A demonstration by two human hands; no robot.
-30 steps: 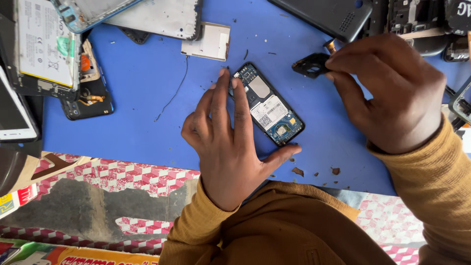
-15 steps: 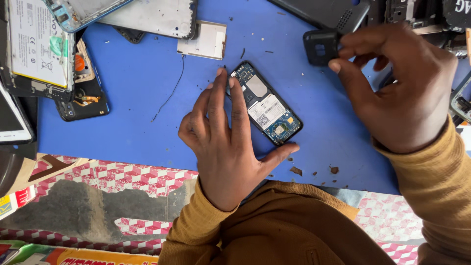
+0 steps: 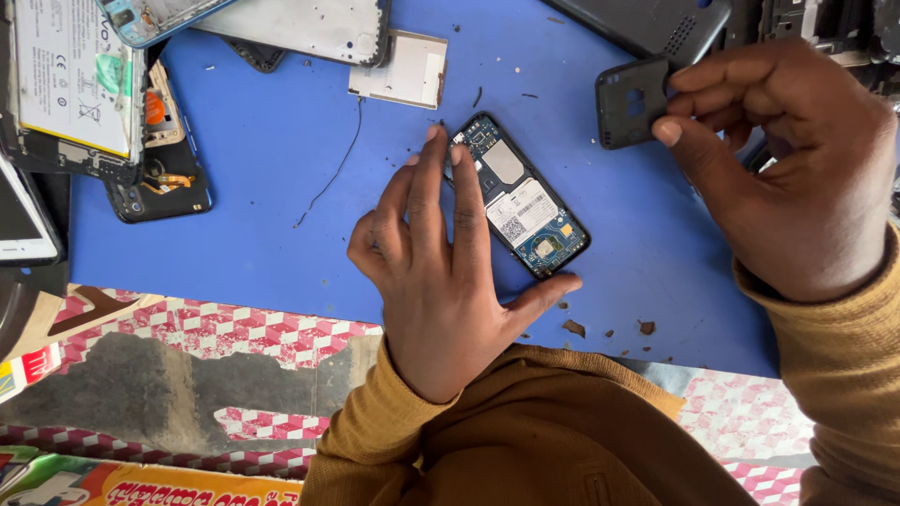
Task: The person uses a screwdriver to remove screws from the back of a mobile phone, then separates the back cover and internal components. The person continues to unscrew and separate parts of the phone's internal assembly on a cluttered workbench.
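A small opened phone [image 3: 521,197] lies on the blue mat [image 3: 281,187], its circuit board and a white label showing. My left hand [image 3: 448,272] rests flat beside it, fingertips on its left edge and thumb against its lower end, bracing it. My right hand [image 3: 792,169] is raised at the upper right and pinches a small dark back cover [image 3: 630,103] between thumb and fingers, held apart from the phone.
Dismantled phones and parts crowd the left and top: a battery pack [image 3: 70,80], a dark phone body [image 3: 164,183], a white panel [image 3: 309,28], a beige square plate [image 3: 403,70], a thin wire [image 3: 333,173]. Crumbs of debris [image 3: 574,328] dot the mat. A checkered cloth [image 3: 234,333] borders below.
My right hand has lifted the dark cover up and turned it, so its flat inner face now shows. My left hand has stayed on the phone.
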